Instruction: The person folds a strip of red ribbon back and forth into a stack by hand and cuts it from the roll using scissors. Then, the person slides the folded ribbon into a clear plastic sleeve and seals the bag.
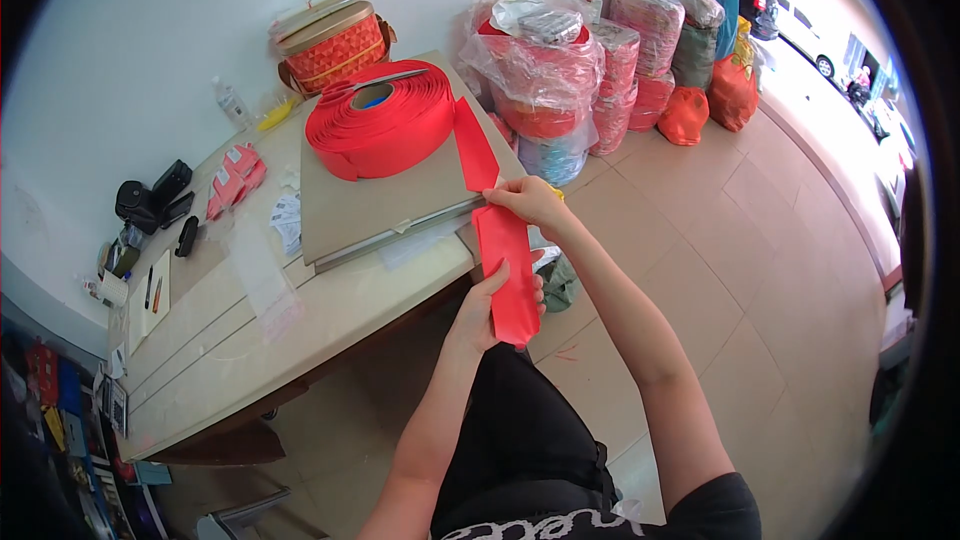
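Observation:
A big roll of red ribbon (405, 140) lies flat on a thick grey board (390, 210) on the table. From its right side a loose red length (474, 148) hangs over the board's edge to my right hand (532, 203), whose thumb and fingers pinch it. Below that, my left hand (487, 308) is closed around a folded red ribbon stack (506, 245), thumb on the front and fingertips showing at the right edge. The stack is held upright in front of my lap, just off the table edge. Whether the length and the stack are joined is hidden by my right fingers.
On the table (235, 340) are red packets (236, 178), a black case (135, 202), a notepad with pens (152, 295) and a bottle (230, 103). A red basket (335, 45) stands behind the roll. Plastic-wrapped red bundles (545, 80) line the wall.

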Demonstrator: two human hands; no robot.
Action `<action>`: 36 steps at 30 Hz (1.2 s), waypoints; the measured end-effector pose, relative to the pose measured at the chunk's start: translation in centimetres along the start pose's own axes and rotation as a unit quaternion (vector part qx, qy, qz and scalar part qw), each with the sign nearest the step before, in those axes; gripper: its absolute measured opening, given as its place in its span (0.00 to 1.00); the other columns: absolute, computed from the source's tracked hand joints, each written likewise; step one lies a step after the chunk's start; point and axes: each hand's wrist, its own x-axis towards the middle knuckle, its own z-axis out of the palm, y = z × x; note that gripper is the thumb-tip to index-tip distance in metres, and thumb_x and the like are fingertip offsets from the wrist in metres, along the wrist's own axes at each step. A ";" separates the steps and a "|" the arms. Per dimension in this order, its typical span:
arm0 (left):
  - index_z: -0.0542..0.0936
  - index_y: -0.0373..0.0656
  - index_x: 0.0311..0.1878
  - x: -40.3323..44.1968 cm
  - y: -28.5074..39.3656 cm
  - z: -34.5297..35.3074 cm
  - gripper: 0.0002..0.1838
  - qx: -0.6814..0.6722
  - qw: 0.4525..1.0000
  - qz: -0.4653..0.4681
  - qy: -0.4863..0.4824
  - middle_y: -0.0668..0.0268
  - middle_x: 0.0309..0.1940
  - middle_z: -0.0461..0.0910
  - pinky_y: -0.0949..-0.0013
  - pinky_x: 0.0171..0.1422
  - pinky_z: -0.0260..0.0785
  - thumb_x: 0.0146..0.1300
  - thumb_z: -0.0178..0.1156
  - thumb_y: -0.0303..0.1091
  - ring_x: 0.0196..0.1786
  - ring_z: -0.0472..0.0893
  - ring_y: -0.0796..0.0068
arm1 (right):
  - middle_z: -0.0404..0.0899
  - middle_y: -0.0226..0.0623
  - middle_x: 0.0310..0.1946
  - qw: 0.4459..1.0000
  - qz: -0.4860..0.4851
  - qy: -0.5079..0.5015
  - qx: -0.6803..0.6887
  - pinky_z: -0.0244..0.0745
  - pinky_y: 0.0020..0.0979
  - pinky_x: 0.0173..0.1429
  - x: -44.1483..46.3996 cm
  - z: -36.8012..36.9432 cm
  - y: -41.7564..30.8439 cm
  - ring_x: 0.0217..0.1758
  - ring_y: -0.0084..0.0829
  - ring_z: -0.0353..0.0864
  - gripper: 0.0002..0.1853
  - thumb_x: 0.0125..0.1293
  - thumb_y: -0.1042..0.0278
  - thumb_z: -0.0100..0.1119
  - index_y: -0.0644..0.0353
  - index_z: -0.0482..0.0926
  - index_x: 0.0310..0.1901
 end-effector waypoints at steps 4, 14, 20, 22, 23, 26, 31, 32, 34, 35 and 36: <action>0.61 0.39 0.65 -0.1 0.2 -0.1 0.28 -0.011 1.000 -0.011 0.001 0.65 0.38 0.74 0.65 0.47 0.71 0.69 0.45 0.48 0.39 0.75 0.75 | 0.74 0.30 0.18 0.998 -0.041 -0.029 -0.023 0.66 0.23 0.24 1.6 -0.5 1.4 0.20 0.19 0.71 0.16 0.53 0.57 0.66 0.64 0.79 0.28; 0.60 0.38 0.65 -0.2 0.0 -0.2 0.30 -0.028 0.999 -0.005 -0.028 0.65 0.37 0.74 0.66 0.45 0.70 0.69 0.44 0.51 0.38 0.74 0.74 | 0.78 0.28 0.28 0.996 -0.088 0.019 0.011 0.68 0.22 0.34 -2.2 -1.1 -0.8 0.29 0.17 0.72 0.14 0.61 0.61 0.59 0.65 0.81 0.39; 0.59 0.38 0.65 -0.2 -0.1 -0.1 0.31 -0.031 0.999 -0.007 -0.040 0.65 0.38 0.73 0.66 0.46 0.70 0.69 0.44 0.52 0.38 0.74 0.74 | 0.78 0.32 0.33 0.961 -0.221 0.015 -0.162 0.70 0.25 0.42 -2.9 -1.9 0.1 0.35 0.19 0.73 0.13 0.63 0.64 0.56 0.66 0.80 0.42; 0.59 0.38 0.65 -0.2 -0.1 0.0 0.31 -0.029 0.999 -0.005 -0.042 0.65 0.38 0.73 0.66 0.46 0.70 0.69 0.44 0.52 0.39 0.74 0.74 | 0.78 0.32 0.33 0.961 -0.217 0.001 -0.170 0.70 0.25 0.43 -2.6 -1.7 0.2 0.37 0.20 0.73 0.13 0.63 0.64 0.57 0.66 0.80 0.42; 0.59 0.38 0.65 -0.2 -0.1 0.1 0.31 -0.029 0.999 -0.004 -0.043 0.65 0.39 0.73 0.66 0.46 0.70 0.69 0.44 0.52 0.39 0.74 0.74 | 0.78 0.32 0.33 0.974 -0.185 -0.006 -0.134 0.70 0.25 0.43 -2.5 -1.6 0.1 0.37 0.20 0.73 0.13 0.62 0.64 0.57 0.66 0.80 0.42; 0.58 0.37 0.66 -0.3 0.0 0.4 0.31 -0.028 0.999 0.000 -0.029 0.64 0.38 0.72 0.66 0.45 0.69 0.68 0.44 0.51 0.38 0.73 0.73 | 0.78 0.32 0.32 0.990 -0.127 -0.022 -0.055 0.71 0.24 0.38 -2.0 -1.5 0.3 0.34 0.19 0.74 0.14 0.61 0.62 0.59 0.66 0.80 0.40; 0.58 0.37 0.66 -0.4 -0.1 0.5 0.31 -0.019 1.000 0.000 -0.022 0.63 0.37 0.72 0.65 0.45 0.69 0.68 0.45 0.51 0.37 0.73 0.73 | 0.79 0.31 0.29 0.995 -0.086 -0.048 -0.011 0.72 0.22 0.33 -1.5 -1.5 0.2 0.30 0.18 0.75 0.17 0.59 0.58 0.63 0.67 0.80 0.38; 0.58 0.37 0.66 -0.4 -0.1 0.4 0.31 -0.020 1.000 0.000 -0.023 0.64 0.37 0.72 0.65 0.45 0.69 0.68 0.45 0.51 0.37 0.73 0.73 | 0.79 0.31 0.29 0.996 -0.076 -0.055 -0.013 0.72 0.22 0.34 -1.6 -1.6 -0.1 0.30 0.18 0.75 0.17 0.58 0.58 0.63 0.67 0.81 0.37; 0.58 0.37 0.66 -0.4 0.0 0.3 0.31 -0.020 1.000 0.000 -0.024 0.64 0.37 0.72 0.65 0.45 0.69 0.68 0.45 0.51 0.38 0.73 0.73 | 0.79 0.31 0.30 0.996 -0.055 -0.071 -0.019 0.71 0.22 0.36 -1.7 -1.7 -0.8 0.30 0.18 0.75 0.16 0.58 0.58 0.64 0.67 0.81 0.35; 0.58 0.37 0.65 -0.4 -0.1 0.3 0.31 -0.021 1.000 0.000 -0.023 0.64 0.37 0.72 0.65 0.45 0.69 0.68 0.45 0.51 0.38 0.73 0.73 | 0.79 0.31 0.30 0.995 -0.054 -0.076 -0.029 0.71 0.22 0.37 -1.5 -1.8 -0.9 0.30 0.19 0.75 0.16 0.58 0.59 0.64 0.67 0.81 0.34; 0.59 0.36 0.65 -0.4 -0.1 0.2 0.31 -0.021 1.000 -0.001 -0.023 0.64 0.37 0.72 0.65 0.45 0.69 0.68 0.45 0.51 0.38 0.73 0.73 | 0.80 0.31 0.30 0.995 -0.052 -0.080 -0.039 0.71 0.22 0.37 -1.4 -2.0 -0.9 0.31 0.19 0.75 0.15 0.58 0.59 0.64 0.67 0.82 0.33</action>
